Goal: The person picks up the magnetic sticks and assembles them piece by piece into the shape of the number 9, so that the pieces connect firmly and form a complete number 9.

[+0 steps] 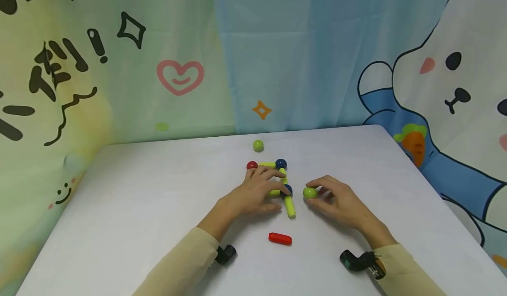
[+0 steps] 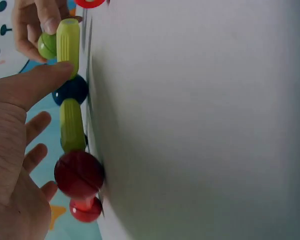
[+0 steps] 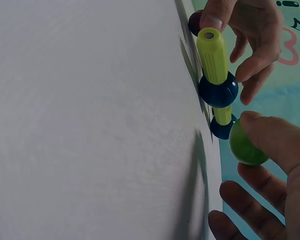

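Note:
A toy model of yellow-green sticks (image 1: pixel 290 207), blue balls (image 1: pixel 281 163) and red balls (image 2: pixel 79 175) lies on the table, partly hidden beneath my left hand (image 1: pixel 255 192). That hand holds the model at the nearer blue ball (image 3: pixel 218 91), its thumb against a yellow-green stick and its index finger at the ball. One stick extends from this ball toward me, its end free. To the right, my right hand (image 1: pixel 340 201) pinches a green ball (image 1: pixel 310 193) between thumb and fingers, a short gap from the model. In the right wrist view its other fingers are spread.
A loose red stick (image 1: pixel 280 239) lies on the white table (image 1: pixel 158 190) between the forearms. Another green ball (image 1: pixel 258 145) sits near the back edge, beyond the model. Behind the table hangs a printed curtain (image 1: pixel 277 58). Small black cameras (image 1: pixel 358 261) are strapped at both wrists.

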{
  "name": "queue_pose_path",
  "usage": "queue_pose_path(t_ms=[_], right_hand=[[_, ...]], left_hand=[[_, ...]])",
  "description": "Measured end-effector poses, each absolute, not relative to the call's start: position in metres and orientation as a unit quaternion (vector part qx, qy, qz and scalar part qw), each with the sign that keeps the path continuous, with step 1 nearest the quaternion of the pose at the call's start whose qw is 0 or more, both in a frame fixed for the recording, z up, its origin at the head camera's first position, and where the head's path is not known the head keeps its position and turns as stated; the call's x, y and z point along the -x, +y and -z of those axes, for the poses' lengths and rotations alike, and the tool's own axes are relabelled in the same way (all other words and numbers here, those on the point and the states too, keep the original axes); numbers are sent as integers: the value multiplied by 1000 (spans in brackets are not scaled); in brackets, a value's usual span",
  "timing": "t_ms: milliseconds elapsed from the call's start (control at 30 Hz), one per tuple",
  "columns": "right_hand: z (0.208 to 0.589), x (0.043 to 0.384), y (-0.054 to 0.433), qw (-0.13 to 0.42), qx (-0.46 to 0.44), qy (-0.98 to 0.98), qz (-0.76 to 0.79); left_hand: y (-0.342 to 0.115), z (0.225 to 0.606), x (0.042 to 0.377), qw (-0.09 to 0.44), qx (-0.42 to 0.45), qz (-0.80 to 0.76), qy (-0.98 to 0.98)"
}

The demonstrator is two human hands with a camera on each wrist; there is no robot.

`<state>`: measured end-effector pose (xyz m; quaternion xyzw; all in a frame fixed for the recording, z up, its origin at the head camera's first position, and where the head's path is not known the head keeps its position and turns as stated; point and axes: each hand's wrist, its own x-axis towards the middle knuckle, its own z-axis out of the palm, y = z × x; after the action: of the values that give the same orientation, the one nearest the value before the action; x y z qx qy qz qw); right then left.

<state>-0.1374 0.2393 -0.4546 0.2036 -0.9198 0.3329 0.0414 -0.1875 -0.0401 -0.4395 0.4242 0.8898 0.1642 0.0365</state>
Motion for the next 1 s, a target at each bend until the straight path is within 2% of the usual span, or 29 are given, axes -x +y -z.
queue_pose_path(t_ms=[267,467,1000], right_hand=[[456,132,242,47,-219,-918,-326],[455,128,240,51,-228,-915,-328],[459,115,238,30,-266,-898,-349]], left_hand=[[-33,446,183,49,-422,-170,889],[-31,444,184,39,-434,-144,889],[-21,441,185,49,-425,-119,896]])
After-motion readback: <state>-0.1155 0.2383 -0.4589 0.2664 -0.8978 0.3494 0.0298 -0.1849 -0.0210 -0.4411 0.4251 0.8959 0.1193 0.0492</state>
